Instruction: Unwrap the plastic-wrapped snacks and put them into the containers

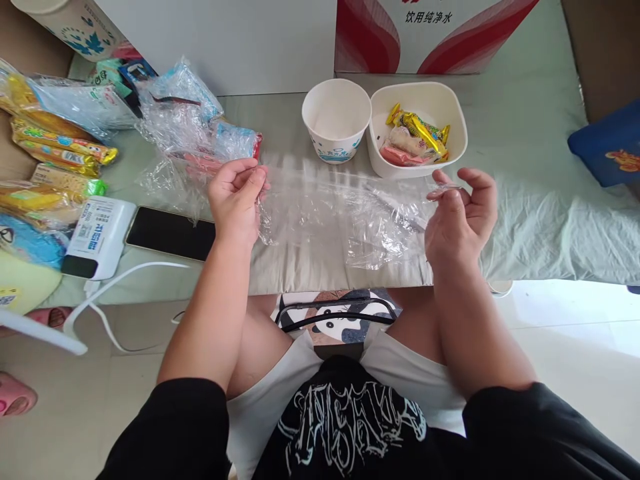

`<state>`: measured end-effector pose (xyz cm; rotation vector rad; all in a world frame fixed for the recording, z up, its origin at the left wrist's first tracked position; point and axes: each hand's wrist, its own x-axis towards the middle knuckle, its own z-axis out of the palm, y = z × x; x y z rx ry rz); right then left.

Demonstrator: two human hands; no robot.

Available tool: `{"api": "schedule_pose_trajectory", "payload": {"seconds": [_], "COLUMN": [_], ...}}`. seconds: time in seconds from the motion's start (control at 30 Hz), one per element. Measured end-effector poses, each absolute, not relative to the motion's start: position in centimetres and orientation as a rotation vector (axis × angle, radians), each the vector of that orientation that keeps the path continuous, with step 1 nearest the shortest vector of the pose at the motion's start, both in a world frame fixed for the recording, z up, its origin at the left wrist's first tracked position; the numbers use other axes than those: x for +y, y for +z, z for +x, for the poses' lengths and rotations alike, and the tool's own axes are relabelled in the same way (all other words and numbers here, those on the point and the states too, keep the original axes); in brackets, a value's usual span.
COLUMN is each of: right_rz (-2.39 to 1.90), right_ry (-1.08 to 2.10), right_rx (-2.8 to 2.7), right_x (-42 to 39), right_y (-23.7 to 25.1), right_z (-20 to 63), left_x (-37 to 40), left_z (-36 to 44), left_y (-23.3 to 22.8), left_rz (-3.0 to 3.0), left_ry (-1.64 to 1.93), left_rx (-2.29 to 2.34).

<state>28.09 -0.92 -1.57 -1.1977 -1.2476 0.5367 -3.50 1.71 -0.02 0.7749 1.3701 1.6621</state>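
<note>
A clear plastic bag (310, 207) is stretched between my two hands above the cloth-covered surface. My left hand (237, 197) pinches its left end between thumb and fingers. At the other end, my right hand (463, 213) grips the film with thumb and forefinger, the other fingers curled loosely. Through or beneath the crumpled plastic shows a thin pale object (400, 210), too obscured to name. Just beyond the bag stand a white paper cup (336, 123) and a white square bowl (450, 157) with several wrapped snacks (417, 133) in it.
Left of my left hand lie crumpled clear wrappers (175, 127), a black phone (170, 233) and a white power bank (97, 233) with a cable. Packaged snacks (60, 147) crowd the far left. A white and red carton (430, 40) stands behind; a blue object (607, 143) is at right.
</note>
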Motion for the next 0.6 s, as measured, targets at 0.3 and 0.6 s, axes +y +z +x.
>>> {"api": "schedule_pose_trajectory", "payload": {"seconds": [0.3,0.6], "right_rz": [-1.166,-1.248], "right_ry": [0.705,0.743], "right_rx": [-1.146,-1.114], "right_x": [-0.96,-1.54], "right_y": [-1.42,-0.97], "right_z": [28.35,28.18], "left_x": [1.58,1.13], "left_z": [-2.94,-3.29], "left_y": [0.67,0.26], "left_rz": [0.785,0.735], "left_ry": [1.645,1.453], "left_rx": [1.344,1.342]}}
